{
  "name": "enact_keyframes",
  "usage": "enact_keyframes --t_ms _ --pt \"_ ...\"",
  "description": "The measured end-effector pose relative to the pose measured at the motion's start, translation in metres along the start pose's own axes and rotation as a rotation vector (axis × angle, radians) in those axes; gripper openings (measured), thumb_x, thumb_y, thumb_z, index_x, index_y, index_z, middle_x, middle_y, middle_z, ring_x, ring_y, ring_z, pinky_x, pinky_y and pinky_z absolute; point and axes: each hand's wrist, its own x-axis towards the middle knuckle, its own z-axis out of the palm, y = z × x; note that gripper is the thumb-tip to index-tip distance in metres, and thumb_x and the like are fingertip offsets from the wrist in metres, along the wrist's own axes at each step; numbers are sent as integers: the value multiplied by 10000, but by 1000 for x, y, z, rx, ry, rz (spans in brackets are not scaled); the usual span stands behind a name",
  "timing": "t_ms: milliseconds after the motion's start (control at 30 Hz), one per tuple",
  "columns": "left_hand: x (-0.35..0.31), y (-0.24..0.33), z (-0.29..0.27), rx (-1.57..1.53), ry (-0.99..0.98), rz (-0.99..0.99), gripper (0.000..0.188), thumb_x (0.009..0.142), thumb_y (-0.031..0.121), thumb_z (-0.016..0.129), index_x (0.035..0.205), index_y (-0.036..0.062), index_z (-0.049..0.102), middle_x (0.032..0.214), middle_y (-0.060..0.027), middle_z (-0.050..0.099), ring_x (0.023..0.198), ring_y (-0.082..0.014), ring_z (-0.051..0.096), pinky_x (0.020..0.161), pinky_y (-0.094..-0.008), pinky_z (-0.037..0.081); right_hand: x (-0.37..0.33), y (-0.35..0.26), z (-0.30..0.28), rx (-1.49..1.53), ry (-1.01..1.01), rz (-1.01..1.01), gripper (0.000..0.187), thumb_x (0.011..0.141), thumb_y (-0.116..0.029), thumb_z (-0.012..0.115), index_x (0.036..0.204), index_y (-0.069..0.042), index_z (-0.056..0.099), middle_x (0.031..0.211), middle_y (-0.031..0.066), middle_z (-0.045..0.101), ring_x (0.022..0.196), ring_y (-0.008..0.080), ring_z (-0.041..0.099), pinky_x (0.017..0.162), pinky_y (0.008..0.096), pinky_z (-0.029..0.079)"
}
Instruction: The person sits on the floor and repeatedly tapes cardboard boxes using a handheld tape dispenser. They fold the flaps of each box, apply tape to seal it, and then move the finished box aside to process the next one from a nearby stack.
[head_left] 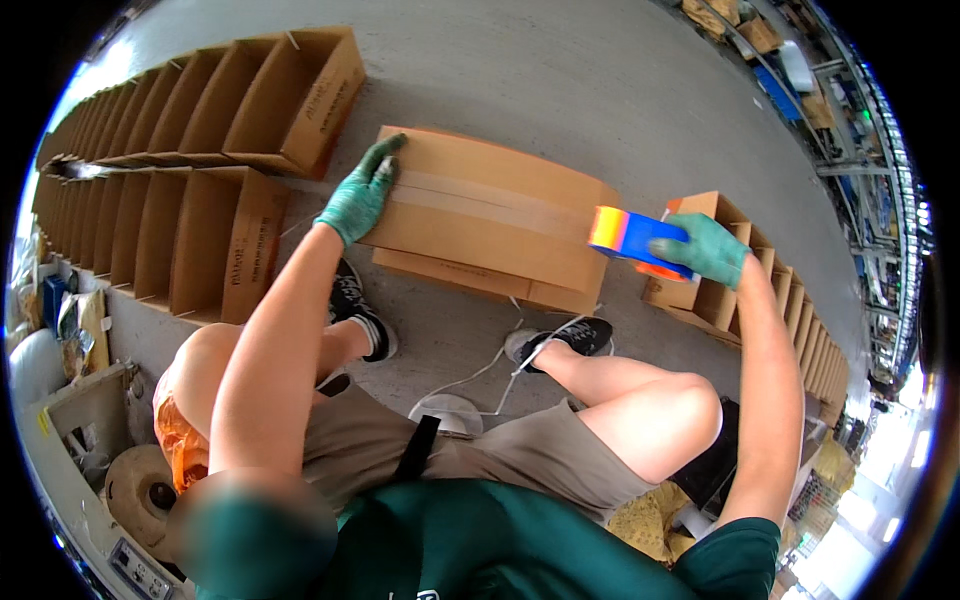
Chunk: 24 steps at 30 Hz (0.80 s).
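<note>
A closed cardboard box (480, 235) lies in front of me, tilted a little down to the right, with a strip of clear tape along its middle seam. My left hand (360, 195), in a green glove, grips the box's left end, its fingers against the edge. At the opposite end, my right hand (708, 250), also gloved in green, is wrapped round a blue tape dispenser (635, 238) with orange and yellow parts. The dispenser's front is right by the box's right edge; whether it touches cannot be made out. Another flat cardboard piece (450, 273) shows beneath the box's near side.
Two rows of open cardboard boxes (300, 100) stand to the left, and another row (715, 300) runs along the right. White strapping (490, 378) trails on the floor between my shoes. Shelving (850, 170) lines the far right. A grey machine (90, 480) is at lower left.
</note>
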Motion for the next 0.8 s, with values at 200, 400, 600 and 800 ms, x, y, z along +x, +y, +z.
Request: enact_keyframes --t_ms 200,400,600,800 --pt "0 14 2 129 -34 -109 563 995 417 584 1507 279 394 1521 -177 432 1398 -304 409 1151 -397 341 -35 55 -10 -104 30 258 465 856 -457 706 1030 -27 688 891 130 710 818 186 672 766 343 542" --pt "4 20 5 118 -52 -114 746 887 400 737 1522 254 372 1546 -140 403 1420 -290 380 1182 -393 317 20 41 31 -411 179 196 542 838 -551 674 1079 -65 671 1074 193 702 1023 365 666 894 448 518" --pt "-1 16 0 76 -48 -101 815 848 350 788 1526 208 360 1541 -126 403 1401 -269 392 1176 -383 329 46 -40 72 -501 50 44 406 875 -344 623 1209 -119 670 1143 169 705 1082 363 662 915 447 535" --pt "-2 19 4 36 -43 -129 807 849 363 783 1524 221 363 1533 -122 410 1378 -260 412 1166 -375 348 118 28 163 -276 339 240 323 953 -327 542 1194 -178 697 1146 147 710 1054 362 674 874 464 538"
